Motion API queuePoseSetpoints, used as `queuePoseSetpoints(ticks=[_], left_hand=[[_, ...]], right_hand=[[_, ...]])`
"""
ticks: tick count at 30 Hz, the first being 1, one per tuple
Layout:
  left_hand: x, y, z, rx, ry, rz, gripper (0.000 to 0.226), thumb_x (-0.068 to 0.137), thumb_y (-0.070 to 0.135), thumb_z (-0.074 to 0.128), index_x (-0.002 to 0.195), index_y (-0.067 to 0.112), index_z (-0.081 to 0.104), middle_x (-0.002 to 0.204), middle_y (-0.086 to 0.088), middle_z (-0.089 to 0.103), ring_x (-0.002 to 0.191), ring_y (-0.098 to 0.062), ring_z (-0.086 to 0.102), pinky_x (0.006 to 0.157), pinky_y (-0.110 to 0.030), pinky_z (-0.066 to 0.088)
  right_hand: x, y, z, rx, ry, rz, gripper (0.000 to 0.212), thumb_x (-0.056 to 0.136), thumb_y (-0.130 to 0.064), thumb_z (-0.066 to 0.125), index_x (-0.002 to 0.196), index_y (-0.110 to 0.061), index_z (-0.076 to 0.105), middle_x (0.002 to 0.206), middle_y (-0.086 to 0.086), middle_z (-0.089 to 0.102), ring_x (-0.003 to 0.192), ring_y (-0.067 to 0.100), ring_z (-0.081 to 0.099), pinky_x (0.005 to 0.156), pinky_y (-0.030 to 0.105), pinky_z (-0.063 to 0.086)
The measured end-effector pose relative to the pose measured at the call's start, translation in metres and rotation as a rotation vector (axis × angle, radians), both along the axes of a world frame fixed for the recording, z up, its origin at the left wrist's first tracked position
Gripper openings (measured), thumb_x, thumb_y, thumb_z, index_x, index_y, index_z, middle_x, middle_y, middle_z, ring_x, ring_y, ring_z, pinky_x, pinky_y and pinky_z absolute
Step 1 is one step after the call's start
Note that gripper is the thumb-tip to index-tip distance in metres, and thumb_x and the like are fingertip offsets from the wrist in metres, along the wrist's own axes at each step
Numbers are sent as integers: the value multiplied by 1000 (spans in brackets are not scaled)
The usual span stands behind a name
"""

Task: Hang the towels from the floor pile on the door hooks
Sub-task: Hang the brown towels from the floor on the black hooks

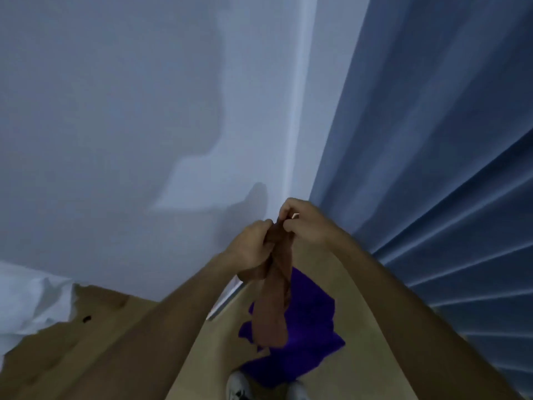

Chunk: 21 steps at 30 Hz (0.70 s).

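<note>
A brown towel (272, 307) hangs bunched in front of me, held up by both hands at its top end. My left hand (253, 246) grips the gathered cloth from the left. My right hand (302, 223) pinches the top edge from the right, fingers curled. Below it a purple towel (305, 336) lies spread on the light wooden floor (346, 356). No hook shows in this view; a pale door or wall (129, 125) fills the upper left.
A blue pleated curtain (447, 168) hangs along the right side. White bedding (26, 301) lies at the lower left beside a brown cardboard sheet (72, 342). My white shoes (239, 385) stand at the bottom edge, near the purple towel.
</note>
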State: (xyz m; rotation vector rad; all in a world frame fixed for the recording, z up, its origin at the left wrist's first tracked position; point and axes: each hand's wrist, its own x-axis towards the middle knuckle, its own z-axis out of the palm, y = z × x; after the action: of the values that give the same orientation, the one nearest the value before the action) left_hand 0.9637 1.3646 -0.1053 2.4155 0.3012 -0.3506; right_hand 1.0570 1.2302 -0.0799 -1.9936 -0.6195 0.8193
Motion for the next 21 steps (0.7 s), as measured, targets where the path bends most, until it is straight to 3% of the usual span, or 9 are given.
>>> queuePoseSetpoints(ticks=[3, 8, 11, 16, 18, 21], left_hand=[[2, 5, 71, 57, -81, 29, 10, 91, 10, 48, 91, 13, 39, 88, -13, 56, 79, -25, 50, 66, -30, 36], [-13, 8, 155, 92, -170, 101, 7, 93, 14, 46, 91, 14, 40, 82, -9, 56, 79, -29, 54, 66, -31, 40], [-26, 6, 191, 96, -217, 167, 6, 93, 16, 46, 90, 14, 41, 81, -10, 58, 78, -29, 56, 68, -32, 42], [-53, -1, 249, 143, -306, 257, 8, 90, 17, 45, 84, 16, 40, 77, -8, 55, 73, -25, 51, 65, -36, 40], [-66, -1, 272, 162, -348, 305, 13, 89, 18, 46, 78, 17, 39, 72, -3, 51, 71, -24, 49, 61, -34, 37], [-91, 3, 304, 232, -409, 397, 21, 86, 19, 49, 69, 19, 37, 69, 0, 50, 71, -24, 48, 56, -31, 34]], right_hand=[[4, 3, 63, 95, -35, -43, 26, 78, 4, 51, 80, -22, 55, 73, 0, 56, 54, 12, 56, 57, 33, 49], [-10, -7, 113, 186, 37, 74, 48, 79, 6, 55, 117, -23, 51, 94, -1, 57, 69, 8, 55, 65, 19, 47], [-27, -11, 115, 93, 36, 206, 49, 79, -1, 66, 120, -20, 46, 92, -2, 53, 75, 6, 53, 61, 9, 44], [-46, 2, 96, -90, -94, 371, 34, 81, -16, 66, 114, -18, 58, 103, -3, 63, 92, 15, 60, 86, 26, 50], [-51, 11, 98, -106, -166, 359, 33, 85, -15, 61, 118, -14, 59, 111, 3, 64, 96, 17, 60, 86, 26, 49], [-54, 25, 112, -113, -356, 329, 27, 87, -11, 50, 111, -9, 64, 107, 8, 67, 92, 23, 63, 82, 28, 52]])
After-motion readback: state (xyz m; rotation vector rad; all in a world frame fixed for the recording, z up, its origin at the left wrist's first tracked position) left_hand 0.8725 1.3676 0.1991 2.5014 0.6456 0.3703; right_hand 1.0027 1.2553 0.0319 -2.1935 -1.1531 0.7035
